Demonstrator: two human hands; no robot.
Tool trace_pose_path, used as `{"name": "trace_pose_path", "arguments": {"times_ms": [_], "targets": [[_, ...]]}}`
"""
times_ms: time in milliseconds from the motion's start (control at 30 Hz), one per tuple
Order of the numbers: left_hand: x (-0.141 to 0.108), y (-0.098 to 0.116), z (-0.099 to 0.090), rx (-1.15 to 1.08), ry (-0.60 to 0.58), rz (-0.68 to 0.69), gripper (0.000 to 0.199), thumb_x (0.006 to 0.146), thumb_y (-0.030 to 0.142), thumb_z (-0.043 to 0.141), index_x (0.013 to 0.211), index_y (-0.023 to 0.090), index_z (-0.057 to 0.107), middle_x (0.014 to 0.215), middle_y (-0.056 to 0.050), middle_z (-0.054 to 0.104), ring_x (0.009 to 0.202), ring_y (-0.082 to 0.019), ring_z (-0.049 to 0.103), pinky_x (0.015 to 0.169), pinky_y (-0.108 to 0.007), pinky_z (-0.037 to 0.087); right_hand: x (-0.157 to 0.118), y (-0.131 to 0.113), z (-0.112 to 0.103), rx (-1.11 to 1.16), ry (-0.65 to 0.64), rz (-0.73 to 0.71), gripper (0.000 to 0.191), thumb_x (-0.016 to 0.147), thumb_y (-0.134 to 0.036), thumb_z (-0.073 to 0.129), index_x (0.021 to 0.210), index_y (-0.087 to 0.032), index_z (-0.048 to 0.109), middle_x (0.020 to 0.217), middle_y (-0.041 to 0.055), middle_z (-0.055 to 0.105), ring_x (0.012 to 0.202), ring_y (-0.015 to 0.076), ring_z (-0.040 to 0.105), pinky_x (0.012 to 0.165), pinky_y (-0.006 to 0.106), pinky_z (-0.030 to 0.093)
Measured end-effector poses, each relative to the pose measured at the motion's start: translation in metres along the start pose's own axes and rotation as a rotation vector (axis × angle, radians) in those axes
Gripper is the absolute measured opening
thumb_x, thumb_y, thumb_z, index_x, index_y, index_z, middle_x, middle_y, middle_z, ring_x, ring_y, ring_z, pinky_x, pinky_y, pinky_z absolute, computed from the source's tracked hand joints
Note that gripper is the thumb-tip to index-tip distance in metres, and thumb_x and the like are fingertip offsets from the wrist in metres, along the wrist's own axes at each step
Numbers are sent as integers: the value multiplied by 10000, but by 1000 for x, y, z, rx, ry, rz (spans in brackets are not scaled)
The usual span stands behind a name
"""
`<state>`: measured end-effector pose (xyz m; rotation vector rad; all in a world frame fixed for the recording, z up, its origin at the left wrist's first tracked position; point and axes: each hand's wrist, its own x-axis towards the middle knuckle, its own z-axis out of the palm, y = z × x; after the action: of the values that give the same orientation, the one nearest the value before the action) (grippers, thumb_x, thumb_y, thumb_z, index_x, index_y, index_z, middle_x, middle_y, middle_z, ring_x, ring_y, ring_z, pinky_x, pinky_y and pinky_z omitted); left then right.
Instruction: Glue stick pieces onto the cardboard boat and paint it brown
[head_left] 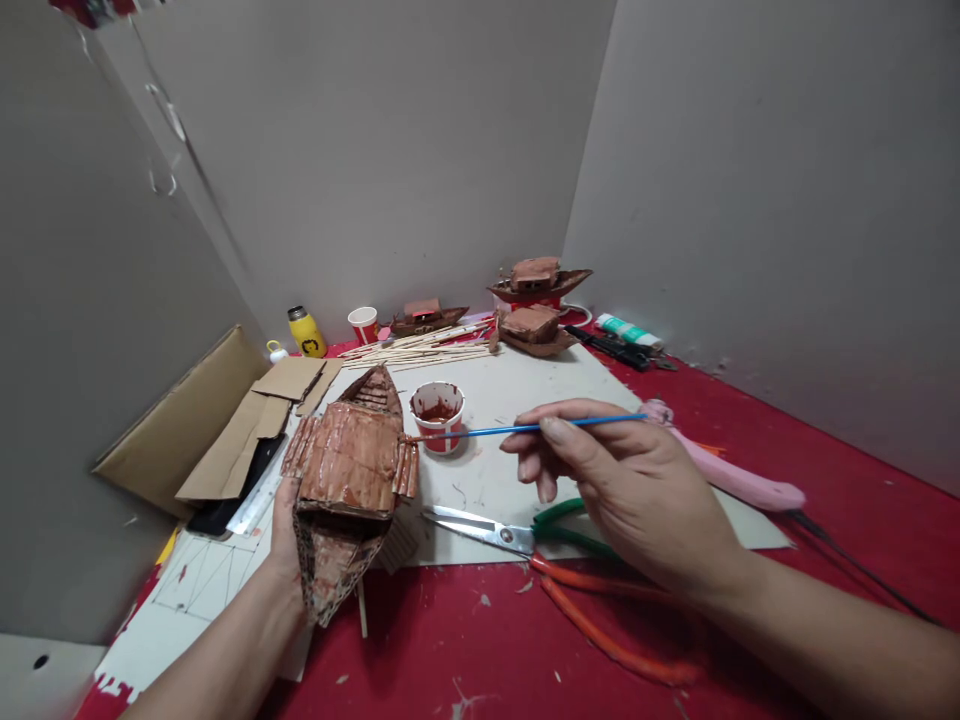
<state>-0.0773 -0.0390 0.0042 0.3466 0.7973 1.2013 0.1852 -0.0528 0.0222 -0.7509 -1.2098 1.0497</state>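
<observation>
My left hand (285, 535) grips a brown cardboard model boat (349, 460) from below and its left side; most of the fingers are hidden behind it. Wet, glossy brown paint covers the boat's curved roof. Between thumb and fingers of my right hand (607, 465) is a thin blue paintbrush (517, 429). Its bristle tip reaches the right edge of the boat's roof, apparently touching there. Just behind the brush stands a paper cup (438, 415) with brown paint inside and smears on its rim. Scissors (510, 535) with green and orange handles lie partly under my right hand.
Several finished-looking model boats (536, 325) stand at the back beside thin wooden sticks (420, 352). Cardboard pieces (240, 440) lie left, near a yellow bottle (305, 332) and another paper cup (364, 324). A pink glue gun (739, 475) with a cord rests right. Grey walls enclose the red table.
</observation>
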Motion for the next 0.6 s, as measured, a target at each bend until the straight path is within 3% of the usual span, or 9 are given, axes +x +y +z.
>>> {"name": "trace_pose_path", "arguments": {"times_ms": [267, 467, 600], "targets": [[-2, 4, 3, -31, 18, -25, 564, 876, 415, 440, 1347, 141, 586, 940, -160, 792, 821, -317, 754, 819, -527, 587, -1, -2, -2, 141, -141, 155, 217, 833, -411, 765, 846, -196, 736, 709, 45, 751, 552, 129, 666, 461, 193, 530], [-4, 6, 3, -81, -48, 4, 542, 905, 382, 415, 1377, 164, 568, 953, -146, 795, 877, -305, 759, 845, -495, 592, 9, 6, -4, 142, -34, 173, 295, 763, -452, 817, 810, -177, 721, 682, 39, 727, 521, 123, 641, 421, 190, 508], [-7, 5, 8, -59, 23, 5, 538, 935, 394, 371, 1369, 155, 581, 858, -137, 797, 798, -302, 766, 779, -482, 613, 14, 11, -6, 136, 39, 145, 296, 739, -452, 834, 801, -178, 740, 701, 37, 730, 527, 112, 626, 406, 179, 496]]}}
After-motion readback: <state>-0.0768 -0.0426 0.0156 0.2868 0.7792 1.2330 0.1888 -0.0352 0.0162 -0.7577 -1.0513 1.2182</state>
